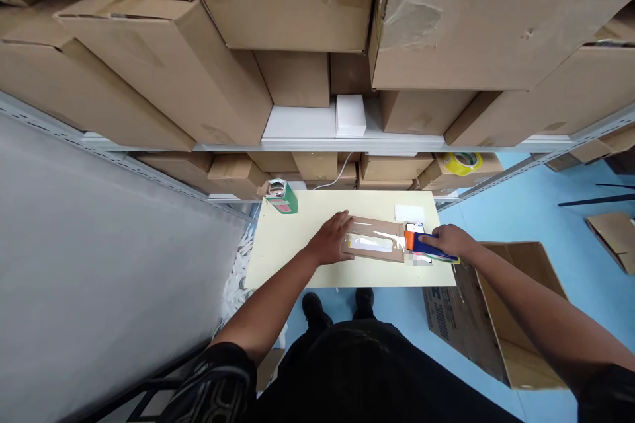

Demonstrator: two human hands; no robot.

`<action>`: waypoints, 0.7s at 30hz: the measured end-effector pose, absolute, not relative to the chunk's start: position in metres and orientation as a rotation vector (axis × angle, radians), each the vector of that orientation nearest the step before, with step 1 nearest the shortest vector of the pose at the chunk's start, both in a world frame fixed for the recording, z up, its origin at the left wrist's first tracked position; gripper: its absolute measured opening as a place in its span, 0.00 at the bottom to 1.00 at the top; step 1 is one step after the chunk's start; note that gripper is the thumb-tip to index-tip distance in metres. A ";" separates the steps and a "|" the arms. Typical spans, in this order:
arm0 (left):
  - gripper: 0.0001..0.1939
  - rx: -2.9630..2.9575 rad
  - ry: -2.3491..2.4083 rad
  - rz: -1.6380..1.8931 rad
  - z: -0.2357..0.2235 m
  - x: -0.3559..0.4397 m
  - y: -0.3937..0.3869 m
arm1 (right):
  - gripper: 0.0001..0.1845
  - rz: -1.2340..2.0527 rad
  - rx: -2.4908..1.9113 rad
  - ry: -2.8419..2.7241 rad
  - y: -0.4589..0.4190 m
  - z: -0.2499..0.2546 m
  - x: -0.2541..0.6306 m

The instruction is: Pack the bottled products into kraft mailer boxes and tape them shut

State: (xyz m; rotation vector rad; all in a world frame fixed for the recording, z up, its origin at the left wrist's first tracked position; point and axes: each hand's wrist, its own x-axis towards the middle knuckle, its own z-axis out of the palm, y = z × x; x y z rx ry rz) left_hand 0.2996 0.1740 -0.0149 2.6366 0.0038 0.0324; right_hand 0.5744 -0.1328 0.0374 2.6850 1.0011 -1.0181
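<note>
A flat brown cardboard box with a white label lies on the pale table, a strip of shiny clear tape along its top. My left hand grips its left end, fingers at the far edge and thumb at the near side. In my right hand is a blue tape dispenser, its orange head at the box's right end. Partly covered by the dispenser, a phone rests on the table beside the box.
A green box stands at the table's back left; a white paper lies at the back right. Shelves ahead hold many cartons and a yellow tape roll. An open carton sits on the floor at right. A grey wall rises left.
</note>
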 end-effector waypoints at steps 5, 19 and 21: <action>0.62 2.642 -0.001 0.047 -0.019 0.292 0.183 | 0.38 -1.175 2.707 0.907 -0.133 0.037 0.580; 0.59 2.726 0.021 0.035 -0.014 0.278 0.193 | 0.41 -1.039 2.632 0.914 -0.123 0.047 0.584; 0.59 2.724 0.024 0.024 -0.014 0.277 0.192 | 0.41 -1.076 2.599 0.951 -0.105 0.033 0.580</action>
